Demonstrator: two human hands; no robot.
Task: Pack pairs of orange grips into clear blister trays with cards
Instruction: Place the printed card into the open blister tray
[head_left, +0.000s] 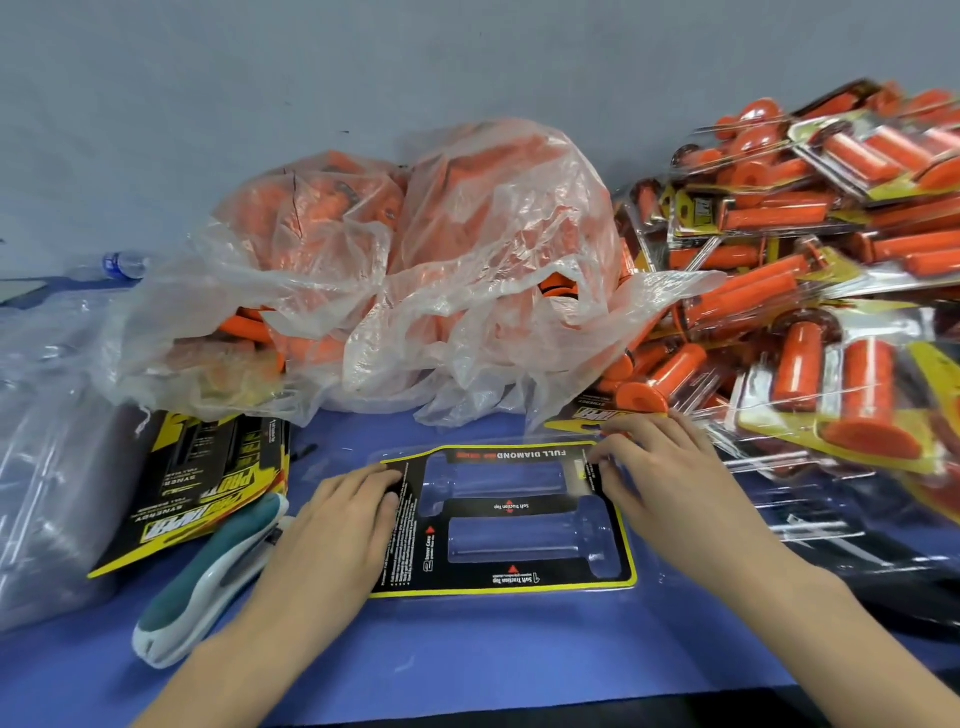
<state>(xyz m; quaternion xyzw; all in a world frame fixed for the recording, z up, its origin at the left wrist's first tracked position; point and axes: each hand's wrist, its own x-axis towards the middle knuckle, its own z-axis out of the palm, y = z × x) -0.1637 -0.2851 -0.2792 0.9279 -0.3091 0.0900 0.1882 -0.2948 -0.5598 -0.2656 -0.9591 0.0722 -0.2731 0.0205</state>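
Note:
A clear blister tray (644, 574) lies flat on the blue table in front of me, with a black and yellow card (506, 584) set into it. Its two long pockets hold no grips. My left hand (343, 519) presses the card's left edge with straight fingers. My right hand (654, 467) presses the card's right end, fingers spread flat. Loose orange grips (244, 327) fill a crumpled clear plastic bag (395, 275) just behind the tray.
Packed blister packs (810, 291) are heaped at the right. A stack of printed cards (208, 483) lies at the left, with a teal and white stapler (218, 577) beside it. A bag of clear trays (47, 467) sits far left, a water bottle (122, 265) behind.

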